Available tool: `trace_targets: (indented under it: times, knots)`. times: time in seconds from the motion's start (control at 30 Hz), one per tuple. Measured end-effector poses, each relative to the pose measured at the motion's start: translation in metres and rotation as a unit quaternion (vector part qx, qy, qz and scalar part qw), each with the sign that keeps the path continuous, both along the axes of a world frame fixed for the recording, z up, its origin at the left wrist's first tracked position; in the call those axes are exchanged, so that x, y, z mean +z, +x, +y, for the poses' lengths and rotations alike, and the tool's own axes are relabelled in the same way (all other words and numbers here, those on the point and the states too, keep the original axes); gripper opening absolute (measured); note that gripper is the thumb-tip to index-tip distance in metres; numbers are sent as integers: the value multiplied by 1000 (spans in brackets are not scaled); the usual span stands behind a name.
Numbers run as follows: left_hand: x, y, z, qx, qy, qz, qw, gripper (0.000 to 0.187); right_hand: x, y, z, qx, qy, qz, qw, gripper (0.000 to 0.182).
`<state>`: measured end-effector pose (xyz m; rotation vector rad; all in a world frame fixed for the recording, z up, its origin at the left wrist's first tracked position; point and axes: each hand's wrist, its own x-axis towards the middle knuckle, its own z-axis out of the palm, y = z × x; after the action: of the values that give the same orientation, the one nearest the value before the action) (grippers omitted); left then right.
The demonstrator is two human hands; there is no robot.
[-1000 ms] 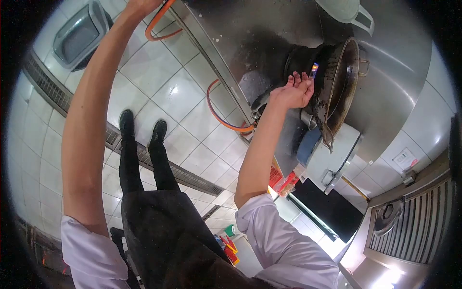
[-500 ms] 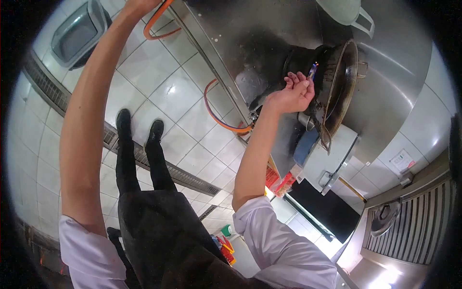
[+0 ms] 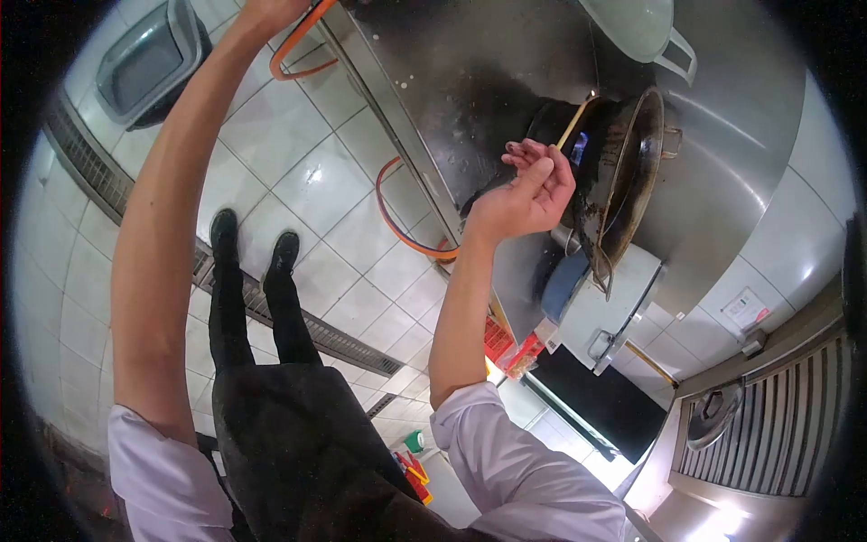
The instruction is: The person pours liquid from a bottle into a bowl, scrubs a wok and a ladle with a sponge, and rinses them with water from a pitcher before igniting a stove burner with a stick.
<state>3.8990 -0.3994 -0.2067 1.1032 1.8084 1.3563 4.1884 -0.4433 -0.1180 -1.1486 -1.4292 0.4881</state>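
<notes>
My right hand [image 3: 528,194] is closed, pinching a thin, light-coloured stick [image 3: 571,125] between thumb and fingers. A small glow shows at the stick's far tip, beside the dark burner ring [image 3: 546,122]. Blue flame [image 3: 580,143] is visible just past my fingers. Beyond it is a blackened wok [image 3: 643,167], seen side-on, with a wire handle or loop hanging from its near rim. My left hand [image 3: 275,11] is at the top edge, by an orange hose [image 3: 293,45] at the stove's front edge. Its fingers are cut off from view.
A steel worktop [image 3: 452,81] surrounds the burner. A pale green plastic vessel with a handle [image 3: 637,27] is near the top. A blue container [image 3: 564,280] and a white box [image 3: 614,303] stand beside the wok. A grey bin [image 3: 149,68] is on the tiled floor [image 3: 316,176].
My right hand has drawn back a little from the wok and turned. The stick, earlier seen short with a flame near it, now shows at length. My left hand stays about the same.
</notes>
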Motion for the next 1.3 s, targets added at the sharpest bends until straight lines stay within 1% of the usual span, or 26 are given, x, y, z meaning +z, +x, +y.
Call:
trace_targets:
  times: [0.1, 0.17, 0.23, 0.3, 0.33, 0.37, 0.43, 0.47, 0.53, 0.57, 0.63, 0.67, 0.7, 0.77, 0.8, 0.83, 0.9, 0.93, 0.97, 1.0, 1.03, 1.07, 1.13, 1.17, 1.23, 1.3]
  knots:
    - [0, 0, 0, 11, 25, 1, 1000, 26, 3, -10, 2, 50, 5, 15, 999, 17]
    - [9, 1, -4, 5, 1, -12, 1000, 26, 4, -18, 4, 86, 6, 29, 996, 17]
    - [3, 2, -2, 21, 12, 0, 1000, 25, 4, -26, 5, 139, -3, 36, 990, 17]
    - [6, 1, -3, 9, 4, -35, 999, 25, 6, -35, 4, 157, -8, 37, 987, 17]
    - [3, 2, -2, 24, 27, -27, 999, 24, 6, -40, 4, 170, -14, 36, 985, 16]
    - [10, 3, -6, 36, 28, -23, 999, 24, 6, -44, 5, 182, -13, 40, 982, 16]
    - [31, 8, -15, 54, 17, -49, 997, 23, 5, -50, 10, 188, -15, 23, 982, 16]
    - [29, 6, -12, 69, 15, -47, 996, 23, 3, -52, 15, 187, -13, 21, 982, 15]
    - [17, 2, -5, 24, -32, -30, 999, 23, 1, -54, 28, 199, -13, 11, 980, 15]
    - [13, 2, -2, 33, -35, -31, 998, 23, 1, -55, 34, 199, -9, -1, 980, 15]
    - [2, 2, 0, 16, -32, 27, 999, 25, 0, -58, 47, 207, -15, 8, 978, 15]
    - [-8, 6, 2, 32, 24, 54, 998, 27, -1, -57, 54, 205, -24, 18, 978, 15]
    - [-2, 5, -2, 38, 22, 50, 998, 27, -1, -55, 60, 202, -32, 26, 979, 15]
    - [10, 4, -6, 12, -27, 61, 998, 27, -3, -49, 72, 210, -55, 30, 976, 15]
    - [11, 4, -5, 41, -34, 24, 998, 29, -3, -47, 77, 215, -62, 44, 974, 14]
    - [13, 3, -4, 45, -36, 22, 998, 29, -5, -46, 82, 220, -70, 59, 971, 14]
    - [4, 2, 0, 2, -49, 31, 998, 32, -5, -48, 85, 221, -75, 75, 969, 13]
    - [-17, 3, 8, -81, -1, 259, 962, 36, -5, -50, 85, 217, -92, 83, 968, 13]
    - [-10, 3, 3, -79, -3, 257, 963, 36, -5, -51, 86, 211, -108, 90, 967, 13]
    - [4, 4, -2, -25, -42, 156, 986, 38, -6, -51, 89, 211, -110, 88, 967, 13]
    - [15, 4, -6, 29, -80, 53, 995, 40, -8, -52, 93, 219, -130, 95, 962, 13]
    - [15, 4, -5, 29, -81, 50, 995, 40, -9, -54, 96, 227, -151, 101, 957, 12]
    - [14, 5, -5, 8, -89, 97, 991, 40, -12, -55, 99, 219, -164, 114, 955, 12]
    - [16, 5, -5, 7, -88, 95, 992, 40, -11, -57, 99, 213, -176, 130, 952, 12]
    - [20, 6, -5, 30, -113, 73, 990, 39, -8, -57, 93, 205, -172, 118, 956, 13]
    - [17, 7, -5, 35, -102, 83, 991, 38, -8, -53, 85, 196, -167, 109, 960, 13]
